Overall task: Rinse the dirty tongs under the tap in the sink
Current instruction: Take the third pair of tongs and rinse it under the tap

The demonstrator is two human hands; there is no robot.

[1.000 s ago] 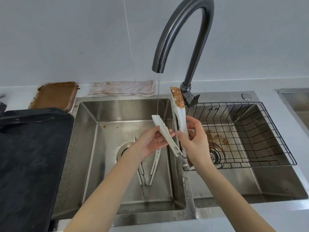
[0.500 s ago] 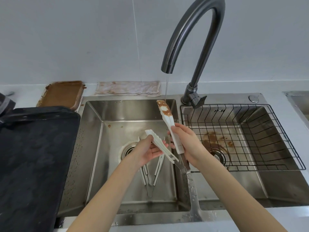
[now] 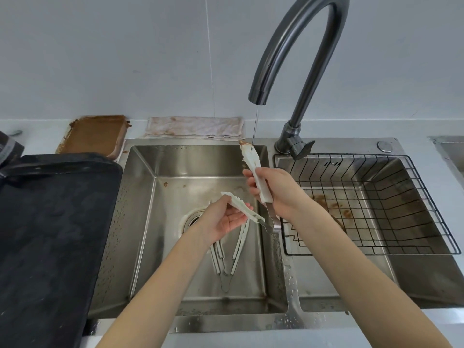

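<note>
Since the frame half a second earlier, you are tipping the soiled arm of the tongs (image 3: 253, 169) further under the thin stream (image 3: 254, 129), so the water is now striking its brown-stained tip, and the view is shifting slightly left. Reading left to right: a black tray (image 3: 50, 222) is lying on the worktop (image 3: 37, 129), with a brown-crusted dish (image 3: 94, 135) and a stained cloth (image 3: 194, 126) behind it. Over the left basin of the sink (image 3: 140, 222), your left hand (image 3: 222, 219) is cradling the lower, clean-looking arm of the tongs, its fingers (image 3: 241, 212) curled loosely beneath it. A second pair of tongs (image 3: 228, 254) is resting on the basin floor near the drain. Your right hand (image 3: 275, 192) is gripping the upper arm firmly, fingers wrapped closed round it, just left of the tap (image 3: 296, 59). The wire basket (image 3: 364, 204) is occupying the right basin. Risks: the stream is narrow, so residue outside its path is likely staying put; the wet plastic is liable to slip from the looser left hold; and runoff is probably splashing onto the tongs lying below.
</note>
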